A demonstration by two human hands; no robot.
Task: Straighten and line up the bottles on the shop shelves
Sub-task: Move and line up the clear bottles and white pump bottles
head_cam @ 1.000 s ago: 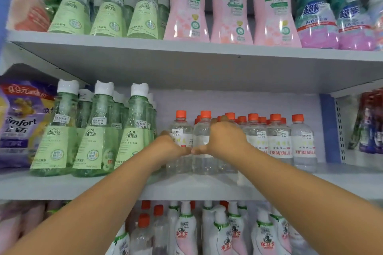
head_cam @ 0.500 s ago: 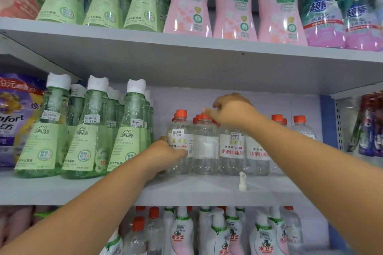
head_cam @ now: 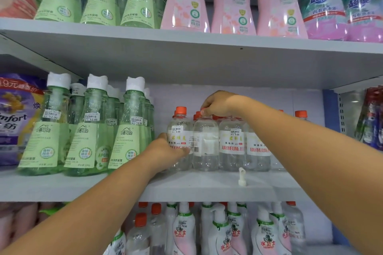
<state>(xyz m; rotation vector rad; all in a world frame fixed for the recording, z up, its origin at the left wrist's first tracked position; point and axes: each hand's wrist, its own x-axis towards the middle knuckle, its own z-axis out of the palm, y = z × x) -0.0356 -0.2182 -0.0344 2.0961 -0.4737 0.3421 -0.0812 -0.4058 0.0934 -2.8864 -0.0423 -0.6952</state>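
Several clear bottles with orange caps stand in a row on the middle shelf [head_cam: 199, 188]. My left hand [head_cam: 165, 151] grips the body of the leftmost clear bottle [head_cam: 179, 128], low down at its label. My right hand [head_cam: 217, 104] pinches the cap of the second clear bottle [head_cam: 205, 151], whose label faces sideways. The third clear bottle [head_cam: 232, 143] and a fourth bottle to its right show their labels to the front. My right forearm hides the bottles further right.
Tall green bottles [head_cam: 89, 130] stand left of the clear ones, beside a purple Comfort bag [head_cam: 12, 118]. A small white nozzle [head_cam: 241, 177] lies on the shelf's front edge. Pink bottles [head_cam: 232, 2] and green ones fill the upper shelf; pump bottles [head_cam: 226, 232] fill the lower shelf.
My right hand rose from the bottles' bodies to the cap of the second bottle. My left hand stayed on the leftmost bottle. The camera moved closer and tilted up.
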